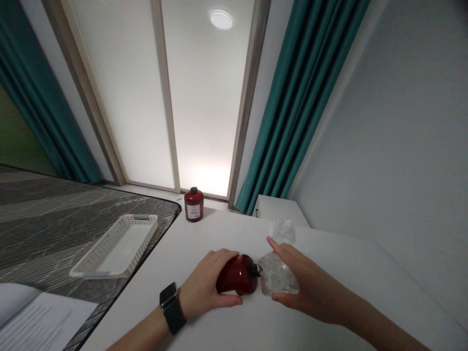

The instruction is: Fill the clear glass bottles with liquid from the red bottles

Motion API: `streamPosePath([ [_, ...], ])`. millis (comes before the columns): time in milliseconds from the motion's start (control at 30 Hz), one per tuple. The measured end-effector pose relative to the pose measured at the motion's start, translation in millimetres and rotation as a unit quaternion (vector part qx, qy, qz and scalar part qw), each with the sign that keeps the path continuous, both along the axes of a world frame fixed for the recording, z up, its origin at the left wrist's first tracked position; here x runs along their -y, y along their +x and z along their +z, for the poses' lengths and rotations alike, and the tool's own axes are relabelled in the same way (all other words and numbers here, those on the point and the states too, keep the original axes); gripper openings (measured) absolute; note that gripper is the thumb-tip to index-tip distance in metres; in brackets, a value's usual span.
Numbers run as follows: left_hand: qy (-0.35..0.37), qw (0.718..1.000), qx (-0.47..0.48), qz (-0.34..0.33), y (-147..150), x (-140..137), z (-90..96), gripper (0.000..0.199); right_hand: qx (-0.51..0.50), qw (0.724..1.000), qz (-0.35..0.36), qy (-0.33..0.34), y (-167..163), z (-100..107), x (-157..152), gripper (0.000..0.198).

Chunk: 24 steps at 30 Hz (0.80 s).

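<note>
My left hand (206,282), with a black watch (171,307) on its wrist, is wrapped round a dark red bottle (243,274). The bottle lies tipped on its side, its black neck end (256,269) pointing right. That end meets the near side of a clear, textured container (274,274), possibly a glass. Round this container curve the fingers and thumb of my right hand (305,278). Whether any liquid is inside it, I cannot tell. Just behind it is another clear object (284,230), its shape hard to make out.
A second red bottle (194,207) with a black cap and white label stands upright at the white table's (226,229) far edge. Left lies a white perforated basket (124,243) on a dark marbled surface, near an open book (47,317). Beyond are a white cabinet (280,209) and teal curtains (296,107).
</note>
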<state>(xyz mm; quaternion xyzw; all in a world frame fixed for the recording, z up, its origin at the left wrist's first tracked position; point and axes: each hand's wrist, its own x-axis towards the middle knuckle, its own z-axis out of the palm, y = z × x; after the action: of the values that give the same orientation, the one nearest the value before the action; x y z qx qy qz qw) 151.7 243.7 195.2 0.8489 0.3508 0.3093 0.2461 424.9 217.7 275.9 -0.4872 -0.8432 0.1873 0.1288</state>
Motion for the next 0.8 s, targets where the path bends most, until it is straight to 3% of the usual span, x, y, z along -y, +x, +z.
streamPosePath([
  [800, 0.01, 1.0, 0.004, 0.01, 2.6, 1.4, 2.7, 0.074, 0.015, 1.0, 0.008, 0.003, -1.3, 6.5, -1.2, 0.103],
])
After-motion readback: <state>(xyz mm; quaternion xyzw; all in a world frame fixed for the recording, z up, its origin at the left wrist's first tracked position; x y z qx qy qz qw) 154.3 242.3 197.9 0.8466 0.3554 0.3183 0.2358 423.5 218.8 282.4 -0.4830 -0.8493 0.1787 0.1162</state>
